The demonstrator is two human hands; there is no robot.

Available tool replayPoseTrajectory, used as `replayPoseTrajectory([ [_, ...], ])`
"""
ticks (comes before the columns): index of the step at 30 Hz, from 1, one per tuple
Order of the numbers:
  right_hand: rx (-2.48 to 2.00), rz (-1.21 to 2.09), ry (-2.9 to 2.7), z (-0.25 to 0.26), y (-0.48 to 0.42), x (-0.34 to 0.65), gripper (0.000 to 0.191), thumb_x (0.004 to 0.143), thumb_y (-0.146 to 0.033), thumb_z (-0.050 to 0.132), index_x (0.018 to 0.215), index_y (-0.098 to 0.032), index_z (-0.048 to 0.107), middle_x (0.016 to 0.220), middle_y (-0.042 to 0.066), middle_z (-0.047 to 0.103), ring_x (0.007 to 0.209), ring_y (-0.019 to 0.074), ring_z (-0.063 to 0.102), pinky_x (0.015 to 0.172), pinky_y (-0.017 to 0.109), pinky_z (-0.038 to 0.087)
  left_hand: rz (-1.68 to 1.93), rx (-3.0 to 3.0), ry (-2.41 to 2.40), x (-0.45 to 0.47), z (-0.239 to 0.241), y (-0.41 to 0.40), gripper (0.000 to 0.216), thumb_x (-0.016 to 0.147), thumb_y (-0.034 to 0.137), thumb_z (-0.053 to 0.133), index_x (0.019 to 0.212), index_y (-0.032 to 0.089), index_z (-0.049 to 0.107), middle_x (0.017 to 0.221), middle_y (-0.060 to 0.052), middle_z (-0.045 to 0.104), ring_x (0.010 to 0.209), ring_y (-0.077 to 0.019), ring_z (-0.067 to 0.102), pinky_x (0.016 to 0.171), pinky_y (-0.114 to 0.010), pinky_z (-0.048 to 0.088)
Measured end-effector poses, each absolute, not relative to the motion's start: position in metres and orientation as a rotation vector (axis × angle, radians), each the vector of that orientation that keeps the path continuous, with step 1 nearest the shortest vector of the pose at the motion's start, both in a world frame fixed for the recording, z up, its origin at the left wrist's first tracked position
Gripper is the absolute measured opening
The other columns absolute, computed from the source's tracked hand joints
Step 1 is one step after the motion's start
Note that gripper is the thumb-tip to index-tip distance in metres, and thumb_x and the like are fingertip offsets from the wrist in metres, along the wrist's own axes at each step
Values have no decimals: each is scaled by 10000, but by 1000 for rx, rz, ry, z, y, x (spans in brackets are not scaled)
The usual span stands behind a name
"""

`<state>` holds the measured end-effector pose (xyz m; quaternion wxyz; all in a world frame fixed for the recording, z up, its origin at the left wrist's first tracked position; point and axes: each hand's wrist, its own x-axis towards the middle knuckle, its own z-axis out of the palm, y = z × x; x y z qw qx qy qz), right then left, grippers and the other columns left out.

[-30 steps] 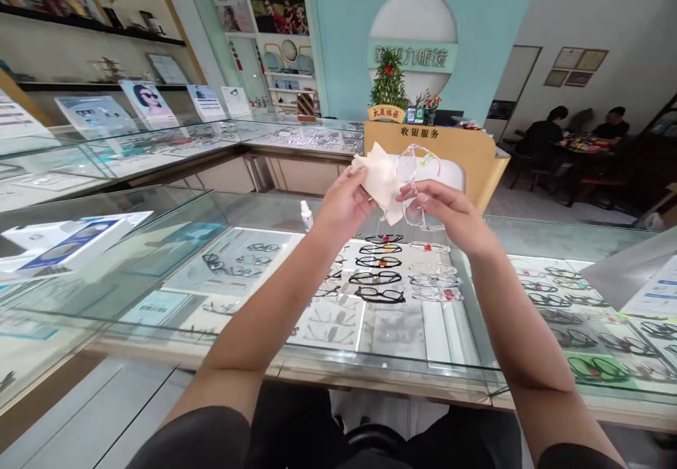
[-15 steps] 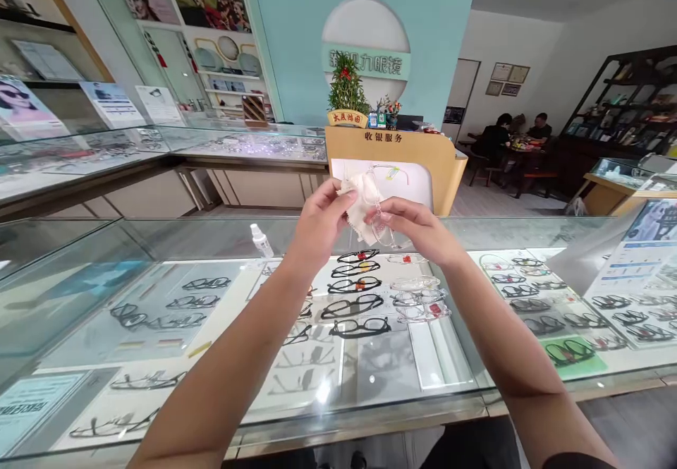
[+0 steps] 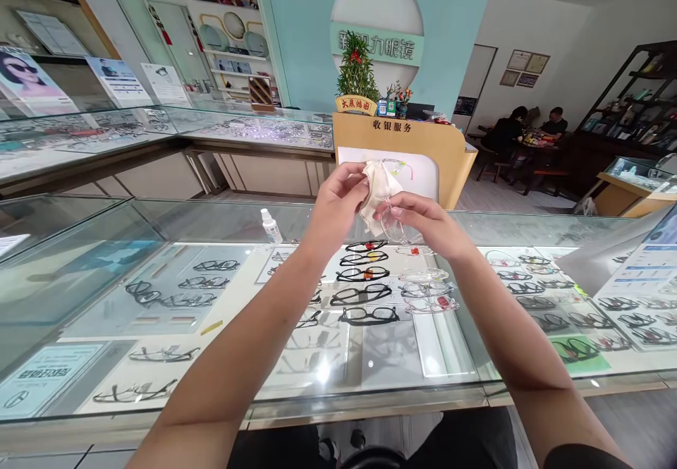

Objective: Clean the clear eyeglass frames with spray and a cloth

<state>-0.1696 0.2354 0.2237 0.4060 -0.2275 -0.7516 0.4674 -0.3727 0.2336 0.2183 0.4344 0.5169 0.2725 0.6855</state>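
Observation:
My left hand (image 3: 343, 197) is closed on a cream cleaning cloth (image 3: 374, 218), which is folded against one lens of a pair of clear-framed eyeglasses (image 3: 392, 228). With thumb and fingers pinched together, my right hand (image 3: 423, 221) grips the eyeglasses near the bridge. One temple of the frame, bearing a yellow-green tag (image 3: 398, 167), sticks out at the top. Both hands are raised over the far part of a glass display counter. The cloth hides much of the upper lens. A white spray bottle (image 3: 271, 226) stands on the glass left of my hands.
Below the hands, dark eyeglasses (image 3: 369, 315) and clear eyeglasses (image 3: 429, 290) lie in rows at the glass counter (image 3: 296, 407). A wooden cashier desk (image 3: 458, 162) with a potted plant (image 3: 355, 67) stands beyond. Two people sit at a table at the far right.
The cloth has folded over more of the upper lens, with my left fingers curled further around it. My head view has tilted down slightly. The right hand keeps its grip on the eyeglasses.

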Motion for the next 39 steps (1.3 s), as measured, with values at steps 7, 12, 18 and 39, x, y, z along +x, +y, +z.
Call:
replayPoseTrajectory([
  [7,-531,1177,-1905,227,234,-167,278,1038,-532,740,1077,-276,840,1153,38,823,998,192,681,944,372,517,1762,1342,617,-369,210,237,542,800,358,989,1130,287,566,1025,4,786,868,-167,741,736,-279,558],
  [12,-509,1187,-1897,227,235,-167,310,1032,-544,745,1066,-250,836,1137,49,821,964,182,665,915,357,513,1802,1348,671,-370,202,245,503,808,406,988,991,252,545,1008,0,782,889,-149,748,757,-258,577],
  [18,-505,1165,-1895,226,237,-166,318,1036,-554,741,1034,-251,834,1130,46,820,963,181,651,890,347,496,1750,1501,605,-368,201,243,570,890,498,938,1357,272,703,1298,-93,829,1157,-240,795,983,-370,644],
  [39,-413,1186,-1972,219,243,-167,250,1050,-485,742,1063,-251,829,1131,49,793,1070,201,681,1024,375,545,1439,1176,638,-376,215,236,632,614,489,1113,999,191,710,821,4,750,643,-129,672,600,-272,555],
])
